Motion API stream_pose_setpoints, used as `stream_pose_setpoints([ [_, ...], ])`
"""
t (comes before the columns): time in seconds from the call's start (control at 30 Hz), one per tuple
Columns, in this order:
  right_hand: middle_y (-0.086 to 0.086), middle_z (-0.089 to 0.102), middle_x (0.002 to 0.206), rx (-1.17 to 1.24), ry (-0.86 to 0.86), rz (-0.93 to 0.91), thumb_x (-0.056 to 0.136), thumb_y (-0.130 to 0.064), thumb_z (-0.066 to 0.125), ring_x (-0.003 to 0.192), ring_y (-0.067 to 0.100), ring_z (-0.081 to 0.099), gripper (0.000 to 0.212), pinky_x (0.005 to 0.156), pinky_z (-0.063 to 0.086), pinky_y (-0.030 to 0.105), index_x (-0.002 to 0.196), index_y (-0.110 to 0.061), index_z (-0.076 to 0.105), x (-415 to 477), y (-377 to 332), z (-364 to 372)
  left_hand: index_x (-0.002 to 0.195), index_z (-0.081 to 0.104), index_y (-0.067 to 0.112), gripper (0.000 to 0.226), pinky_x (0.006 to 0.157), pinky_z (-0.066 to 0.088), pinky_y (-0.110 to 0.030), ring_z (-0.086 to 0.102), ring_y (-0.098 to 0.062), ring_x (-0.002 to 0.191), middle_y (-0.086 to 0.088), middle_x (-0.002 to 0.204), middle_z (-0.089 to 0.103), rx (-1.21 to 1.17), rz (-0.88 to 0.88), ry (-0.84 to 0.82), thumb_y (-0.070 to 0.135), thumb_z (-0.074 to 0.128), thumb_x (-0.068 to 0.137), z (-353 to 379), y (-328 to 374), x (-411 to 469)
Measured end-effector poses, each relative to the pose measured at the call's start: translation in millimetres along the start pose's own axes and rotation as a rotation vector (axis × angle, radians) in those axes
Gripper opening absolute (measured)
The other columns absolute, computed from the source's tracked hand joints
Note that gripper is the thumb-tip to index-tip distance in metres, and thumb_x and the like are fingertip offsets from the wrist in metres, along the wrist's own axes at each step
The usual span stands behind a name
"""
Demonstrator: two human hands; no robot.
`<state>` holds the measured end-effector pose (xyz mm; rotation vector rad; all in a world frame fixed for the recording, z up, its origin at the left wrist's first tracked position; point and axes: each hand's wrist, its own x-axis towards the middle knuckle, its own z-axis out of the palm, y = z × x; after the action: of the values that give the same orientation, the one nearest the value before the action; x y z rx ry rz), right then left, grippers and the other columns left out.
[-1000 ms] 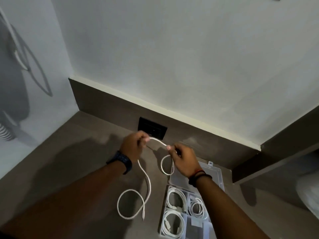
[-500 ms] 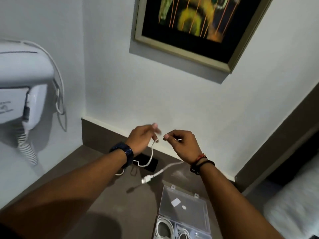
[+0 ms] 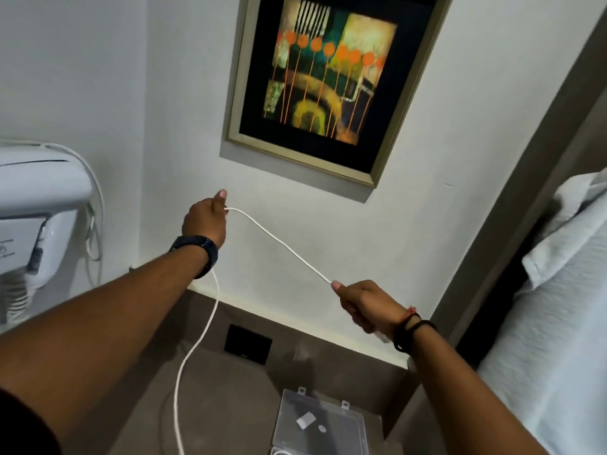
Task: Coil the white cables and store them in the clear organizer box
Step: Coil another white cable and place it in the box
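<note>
Stretching white cable [image 3: 279, 243], left hand [image 3: 205, 220], right hand [image 3: 364, 305]

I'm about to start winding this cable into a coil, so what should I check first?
1. Left hand pinches the white cable: ok.
2. Right hand grips the other point: ok.
3. Span between the hands free of kinks: ok.
4. Tail hanging below the left wrist free of knots: cannot tell, it runs out of view.
5. Clear organizer box lid open: ok.
6. Empty compartment left: cannot tell, compartments out of view.
</note>
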<state>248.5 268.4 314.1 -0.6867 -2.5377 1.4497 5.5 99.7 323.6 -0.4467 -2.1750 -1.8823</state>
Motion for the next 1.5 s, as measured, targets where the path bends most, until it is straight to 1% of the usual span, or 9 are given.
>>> stream_pose_setpoints([
  [0.3,-0.005,0.02,0.048,0.856,-0.546,-0.592,0.079,-0.028,0.058,0.041,0.011,0.015,0.035,0.043,0.015,0.026,0.054,-0.02,0.034,-53.6,-112.4,8.4,0.082,0.063,0.011,0.049,0.072,0.043,-0.036,0.06,-0.035,0.085,-0.018,0.094,0.069,0.394,0.311,-0.528,0.046,0.031,0.095,43.5,9.9,-55.5],
  [0.47,-0.004,0.045,0.063,1.003,0.228,-0.806,0.079,-0.017,0.054,0.053,0.008,0.041,0.007,0.051,0.038,0.019,0.085,-0.016,0.051,-48.6,-143.2,-13.8,0.052,0.048,0.025,0.049,0.067,0.043,-0.031,0.066,-0.026,0.085,0.005,0.064,0.062,0.145,0.335,-0.733,0.051,0.035,0.092,50.4,21.7,-92.1],
  [0.6,0.004,0.052,0.082,0.155,0.963,-0.647,0.091,-0.016,0.052,0.076,-0.001,0.057,0.02,0.071,0.043,0.014,0.104,-0.003,0.047,-25.0,-109.0,-28.5,0.044,0.037,0.023,0.054,0.06,0.041,-0.035,0.066,-0.028,0.074,0.009,0.042,0.046,0.046,0.45,-0.66,0.046,0.041,0.092,41.3,43.5,-93.1],
  [0.73,0.017,0.065,0.088,-0.791,0.459,-0.144,0.095,-0.054,0.025,0.084,0.034,0.059,0.055,0.075,0.043,0.038,0.078,-0.011,0.056,-23.3,-78.0,-7.3,0.047,0.035,0.017,0.052,0.052,0.035,-0.038,0.041,-0.025,0.048,0.0,0.043,0.039,0.142,0.663,-0.481,0.039,0.043,0.093,31.4,65.3,-80.9],
  [1.0,-0.004,0.032,0.053,0.573,-0.496,-0.439,0.091,-0.036,0.035,0.047,0.012,0.026,0.036,0.05,0.022,0.026,0.065,-0.013,0.043,-62.0,-117.4,12.2,0.041,0.041,0.025,0.051,0.06,0.032,-0.033,0.037,-0.019,0.053,0.004,0.048,0.042,-0.281,0.356,-0.634,0.032,0.044,0.091,35.0,70.8,-84.0],
  [1.17,-0.002,0.05,0.073,0.782,0.362,-0.804,0.086,-0.02,0.05,0.066,0.007,0.048,0.004,0.061,0.041,0.019,0.083,-0.018,0.052,-55.9,-134.4,-3.3,0.04,0.032,0.023,0.059,0.041,0.025,-0.014,0.027,-0.004,0.036,0.01,0.033,0.034,-0.174,0.363,-0.683,0.051,0.04,0.091,42.1,67.9,-101.1],
  [1.3,0.008,0.056,0.083,-0.502,1.11,-0.651,0.094,-0.032,0.043,0.075,0.019,0.054,0.024,0.069,0.039,0.031,0.095,-0.009,0.05,-34.1,-107.2,-16.5,0.044,0.042,0.014,0.056,0.048,0.031,-0.027,0.032,-0.007,0.039,0.007,0.038,0.04,-0.108,0.521,-0.589,0.045,0.043,0.091,35.1,76.4,-102.5],
  [1.37,0.016,0.063,0.085,-0.962,0.886,-0.381,0.096,-0.045,0.03,0.077,0.032,0.056,0.046,0.07,0.041,0.037,0.087,-0.008,0.056,-30.2,-84.9,-12.8,0.048,0.047,0.004,0.057,0.047,0.034,-0.038,0.036,-0.015,0.041,-0.007,0.041,0.045,-0.06,0.623,-0.476,0.042,0.045,0.091,30.6,83.6,-95.1],
  [1.5,0.002,0.046,0.054,-0.245,0.053,-0.246,0.09,-0.065,0.016,0.049,0.02,0.039,0.065,0.054,0.037,0.03,0.056,-0.016,0.043,-45.5,-79.0,-5.4,0.039,0.036,0.01,0.06,0.046,0.03,-0.034,0.033,-0.019,0.039,-0.006,0.037,0.037,0.002,0.644,-0.341,0.038,0.048,0.091,23.7,87.3,-74.1],
])
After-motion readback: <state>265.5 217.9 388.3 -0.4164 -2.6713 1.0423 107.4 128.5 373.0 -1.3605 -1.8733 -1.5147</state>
